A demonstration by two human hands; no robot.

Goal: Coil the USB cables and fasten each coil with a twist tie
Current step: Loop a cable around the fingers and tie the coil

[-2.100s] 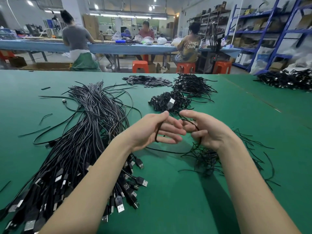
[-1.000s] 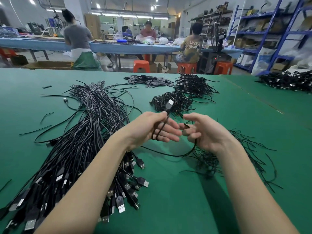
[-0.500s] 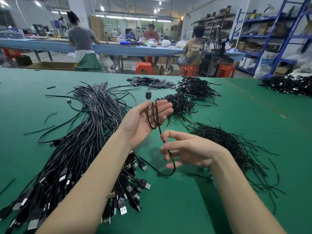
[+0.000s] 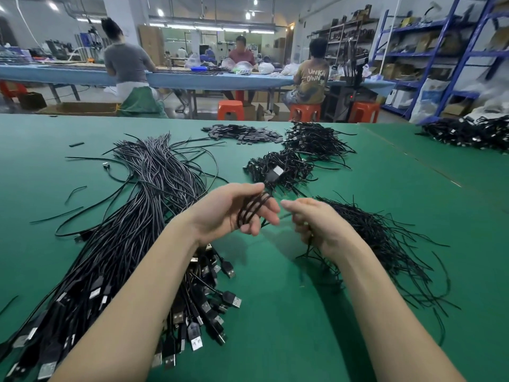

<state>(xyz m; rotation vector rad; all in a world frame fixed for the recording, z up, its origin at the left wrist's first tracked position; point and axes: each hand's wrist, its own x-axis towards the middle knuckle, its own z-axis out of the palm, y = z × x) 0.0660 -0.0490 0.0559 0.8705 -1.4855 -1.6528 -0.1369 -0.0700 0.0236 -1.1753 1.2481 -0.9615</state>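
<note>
Coil (image 4: 252,209) looped in left hand (image 4: 234,213), fingers curled round it, untied; right hand (image 4: 316,227) pinches its tail; loose cables (image 4: 132,216) remain.

We work at a broad green felt-covered desk (image 4: 316,312). Beyond our fingers, past its far edge, a long blue-topped workbench (image 4: 176,78) runs across the hall, with three seated people at it and orange plastic stools (image 4: 230,109) on the grey floor. Farther right of our fingers stand blue steel shelving racks (image 4: 451,51) loaded with boxes. White strip lights (image 4: 209,26) hang overhead.
</note>
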